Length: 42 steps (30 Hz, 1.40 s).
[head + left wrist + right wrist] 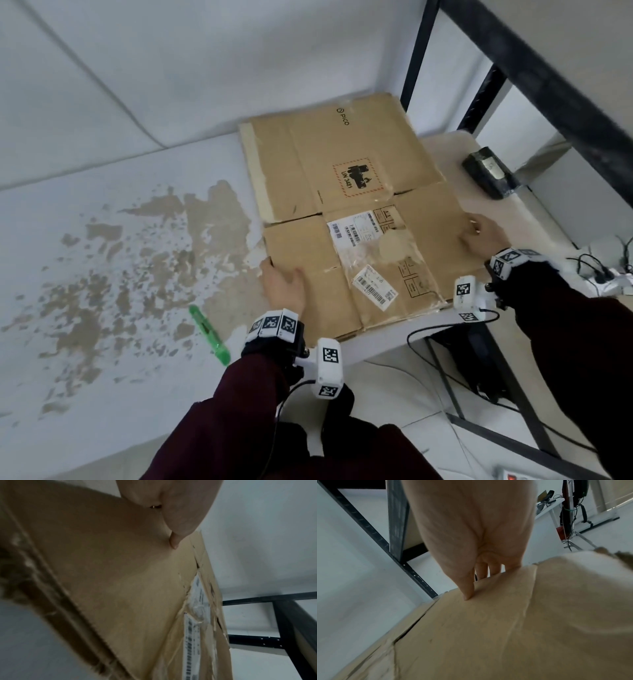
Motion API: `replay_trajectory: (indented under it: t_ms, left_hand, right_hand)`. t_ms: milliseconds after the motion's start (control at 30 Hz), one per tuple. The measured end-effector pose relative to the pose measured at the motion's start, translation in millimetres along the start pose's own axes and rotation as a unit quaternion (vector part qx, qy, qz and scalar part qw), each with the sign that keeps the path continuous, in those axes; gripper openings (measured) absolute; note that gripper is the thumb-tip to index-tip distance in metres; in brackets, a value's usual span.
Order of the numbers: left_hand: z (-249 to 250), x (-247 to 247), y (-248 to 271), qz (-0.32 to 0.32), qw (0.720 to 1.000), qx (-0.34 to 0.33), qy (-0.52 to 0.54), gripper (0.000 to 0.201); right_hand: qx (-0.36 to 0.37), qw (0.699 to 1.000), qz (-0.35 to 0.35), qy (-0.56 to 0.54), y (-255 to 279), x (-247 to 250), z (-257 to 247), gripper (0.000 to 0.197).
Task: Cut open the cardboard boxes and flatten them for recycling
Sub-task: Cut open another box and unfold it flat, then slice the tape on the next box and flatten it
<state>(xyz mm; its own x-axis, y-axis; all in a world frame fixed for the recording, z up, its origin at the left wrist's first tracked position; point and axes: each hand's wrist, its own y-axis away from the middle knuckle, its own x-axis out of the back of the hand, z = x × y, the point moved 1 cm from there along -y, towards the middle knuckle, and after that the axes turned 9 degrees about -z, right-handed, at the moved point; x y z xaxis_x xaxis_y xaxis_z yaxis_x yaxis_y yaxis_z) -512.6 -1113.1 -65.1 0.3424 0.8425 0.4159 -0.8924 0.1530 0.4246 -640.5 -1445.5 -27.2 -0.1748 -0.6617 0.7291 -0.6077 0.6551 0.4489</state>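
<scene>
A flattened brown cardboard box with shipping labels and a UN 3481 mark lies flat across the worn white surface and a beige tabletop. My left hand holds its near left edge; the thumb lies on top of the cardboard and the fingers are hidden past the edge. At the right edge, my right hand pinches the cardboard, thumb on top and fingers behind the rim. A green utility knife lies on the white surface, near my left wrist.
A black boxy object sits on the beige tabletop right of the box. A black metal rack rises at the back right. Cables and a power strip lie at the right. Peeled brown patches cover the white surface.
</scene>
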Motion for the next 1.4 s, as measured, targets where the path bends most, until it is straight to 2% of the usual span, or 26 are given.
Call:
replay_trajectory:
  t_ms: [167, 367, 467, 567, 633, 667, 767, 833, 867, 967, 1033, 1100, 1167, 1200, 1233, 1400]
  left_hand:
    - [-7, -1, 11, 0.002, 0.999, 0.006, -0.042, 0.074]
    - [-7, 7, 3, -0.013, 0.991, -0.019, -0.133, 0.072]
    - [-5, 17, -2, -0.036, 0.979, -0.029, -0.197, 0.073]
    - [-10, 36, -3, -0.023, 0.962, -0.048, -0.267, 0.068]
    - [-12, 49, 1, -0.033, 0.97, -0.056, -0.234, 0.057]
    - [-13, 56, 6, -0.045, 0.977, -0.061, -0.199, 0.05]
    - [-23, 86, 29, -0.097, 0.986, -0.1, -0.097, 0.029]
    - [-41, 115, 51, -0.126, 0.985, -0.107, -0.058, 0.017]
    - [-53, 130, 63, -0.141, 0.985, -0.092, -0.04, 0.018]
    - [-102, 178, 106, -0.164, 0.986, -0.007, 0.017, 0.028]
    - [-142, 206, 136, -0.127, 0.987, 0.066, 0.069, 0.028]
    - [-188, 230, 165, -0.055, 0.983, 0.14, 0.106, 0.028]
    - [-236, 244, 191, 0.023, 0.967, 0.211, 0.14, 0.026]
    - [-261, 246, 205, 0.057, 0.953, 0.246, 0.166, 0.024]
    - [-282, 245, 218, 0.082, 0.937, 0.278, 0.196, 0.022]
    - [-353, 216, 274, 0.148, 0.822, 0.408, 0.369, 0.015]
  right_hand:
    - [-0.017, 0.999, 0.009, -0.027, -4, -9, 2, 0.051]
    - [-0.041, 0.998, -0.037, 0.029, -3, -23, -2, 0.059]
    - [-0.06, 0.997, 0.007, 0.047, 9, -31, -11, 0.062]
    - [-0.008, 0.994, 0.099, 0.046, 35, -45, -26, 0.051]
    - [0.073, 0.988, 0.136, -0.008, 54, -59, -36, 0.039]
    - [0.112, 0.984, 0.127, -0.054, 65, -68, -43, 0.033]
    - [0.201, 0.972, 0.01, -0.122, 101, -100, -74, 0.018]
    - [0.221, 0.957, -0.127, -0.14, 130, -128, -102, 0.013]
    - [0.231, 0.936, -0.206, -0.164, 146, -143, -117, 0.013]
    - [0.22, 0.832, -0.47, -0.195, 189, -191, -156, 0.017]
    - [0.185, 0.756, -0.608, -0.158, 213, -229, -171, 0.02]
    - [0.158, 0.692, -0.699, -0.085, 238, -274, -177, 0.02]
    - [0.102, 0.65, -0.753, -0.027, 259, -313, -173, 0.018]
    - [0.064, 0.642, -0.764, -0.008, 265, -328, -168, 0.018]
    - [0.03, 0.646, -0.763, 0.002, 267, -343, -163, 0.018]
    - [-0.081, 0.75, -0.655, 0.049, 259, -403, -129, 0.014]
